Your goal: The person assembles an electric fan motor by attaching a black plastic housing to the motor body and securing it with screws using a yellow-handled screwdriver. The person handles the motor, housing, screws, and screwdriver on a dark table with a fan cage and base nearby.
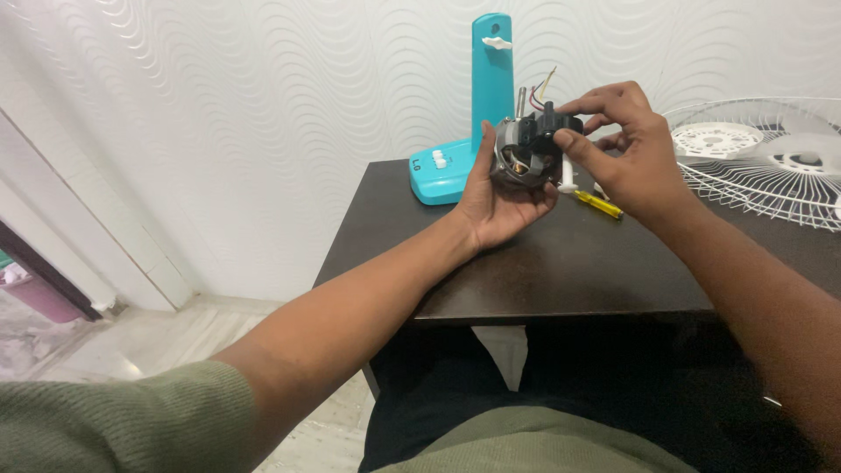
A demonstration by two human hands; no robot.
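Note:
My left hand point(498, 203) cups a small metal fan motor point(519, 159) from below, holding it above the dark table point(561, 271). A black plastic part point(545, 130) sits on top of the motor, and my right hand point(624, 151) pinches it with thumb and fingers. A metal shaft and coloured wires point(536, 91) stick up behind the motor. A white peg shows just under my right hand.
A turquoise fan stand point(477, 114) with white buttons rests at the table's back edge against the wavy white wall. A yellow-handled screwdriver point(601, 204) lies on the table. White wire fan guards point(760, 158) lie at the right. Tiled floor lies to the left.

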